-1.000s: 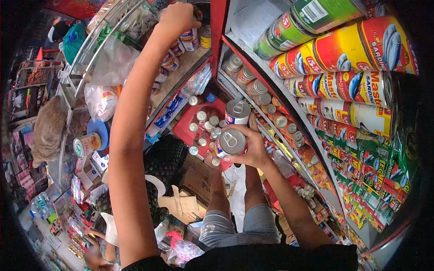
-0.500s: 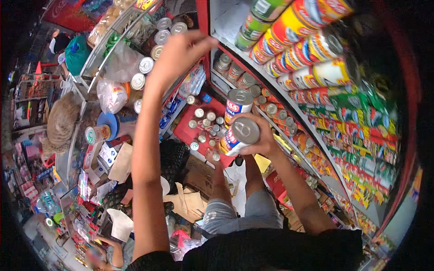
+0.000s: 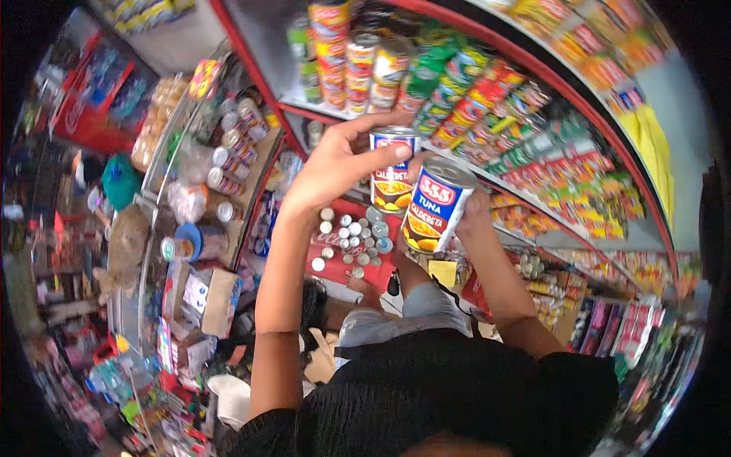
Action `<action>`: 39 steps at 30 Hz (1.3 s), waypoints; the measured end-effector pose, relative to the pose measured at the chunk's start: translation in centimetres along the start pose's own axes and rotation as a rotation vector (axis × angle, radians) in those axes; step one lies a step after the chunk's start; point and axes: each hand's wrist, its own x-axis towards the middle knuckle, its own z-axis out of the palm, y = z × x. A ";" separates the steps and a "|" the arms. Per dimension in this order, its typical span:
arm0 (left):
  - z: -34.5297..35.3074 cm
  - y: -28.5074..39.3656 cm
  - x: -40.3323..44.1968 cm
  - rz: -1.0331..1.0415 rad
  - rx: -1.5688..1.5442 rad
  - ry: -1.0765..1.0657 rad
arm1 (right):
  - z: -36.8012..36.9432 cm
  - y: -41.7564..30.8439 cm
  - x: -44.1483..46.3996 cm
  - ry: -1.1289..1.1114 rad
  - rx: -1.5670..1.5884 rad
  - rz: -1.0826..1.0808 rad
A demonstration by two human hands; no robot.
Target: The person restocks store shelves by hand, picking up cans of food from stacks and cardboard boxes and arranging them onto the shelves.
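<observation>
Two tuna cans with blue, white and red labels are held up in front of my chest. My left hand (image 3: 339, 164) is closed on the farther tuna can (image 3: 392, 183), its thumb across the label and its fingers behind. My right hand (image 3: 476, 217) grips the nearer tuna can (image 3: 436, 209) from the right side, most of its fingers hidden behind it. A finger shows between the two cans, which stand close together, nearly upright. Below them, several small cans (image 3: 354, 232) stand on a red surface (image 3: 381, 278).
Stacked cans (image 3: 330, 57) and hanging packets (image 3: 487, 99) fill the red-edged shelf ahead. More cans (image 3: 228, 161) line a counter at left, near a blue-lidded container (image 3: 192, 242). A tabby cat (image 3: 129, 236) lies on the glass case. Opened boxes (image 3: 209, 301) sit lower left.
My left hand has come down from its raised position onto the farther can. The cans have turned more upright, labels facing me. The camera view has swung towards the shelf.
</observation>
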 end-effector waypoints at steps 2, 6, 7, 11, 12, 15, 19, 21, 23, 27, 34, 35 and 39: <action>1.8 0.6 0.9 0.070 0.040 -0.026 | 1.4 -2.0 -1.0 -0.137 0.062 -0.139; 5.7 3.3 2.1 0.077 0.068 -0.112 | 0.6 -4.6 -4.7 -0.124 0.078 -0.183; 6.6 3.9 2.3 0.186 0.215 -0.106 | 0.6 -5.3 -5.2 -0.131 -0.041 -0.281; 9.6 5.0 3.3 0.365 0.192 -0.163 | 1.3 -10.3 -9.1 -0.009 -0.665 -0.555; 10.1 5.7 3.4 0.408 0.174 -0.225 | 1.3 -11.8 -10.4 -0.018 -0.905 -0.642; 11.5 5.3 4.6 0.341 -0.225 -0.489 | 0.1 -15.8 -13.4 -0.017 -1.066 -0.746; 16.3 2.3 5.8 0.275 -0.811 -0.924 | 0.2 -17.4 -14.2 0.125 -0.496 -0.775; 19.4 2.0 7.0 0.442 -0.967 -1.086 | 0.6 -17.9 -14.3 0.151 -0.294 -0.768; 19.6 2.4 7.2 0.366 -1.019 -1.011 | 0.5 -18.7 -14.6 0.149 -0.306 -0.792; 19.6 2.6 9.3 0.280 -0.969 -0.866 | 2.5 -21.0 -16.0 0.334 -0.711 -0.730; 22.0 4.8 13.6 0.362 -0.804 -0.888 | 2.0 -29.5 -18.9 0.399 -1.357 -0.624; 22.3 5.5 13.8 0.393 -0.711 -0.890 | 1.1 -31.9 -19.1 0.376 -1.399 -0.649; 22.7 6.5 15.5 0.453 -0.226 -0.839 | -3.7 -41.8 -16.8 0.286 -1.603 -0.656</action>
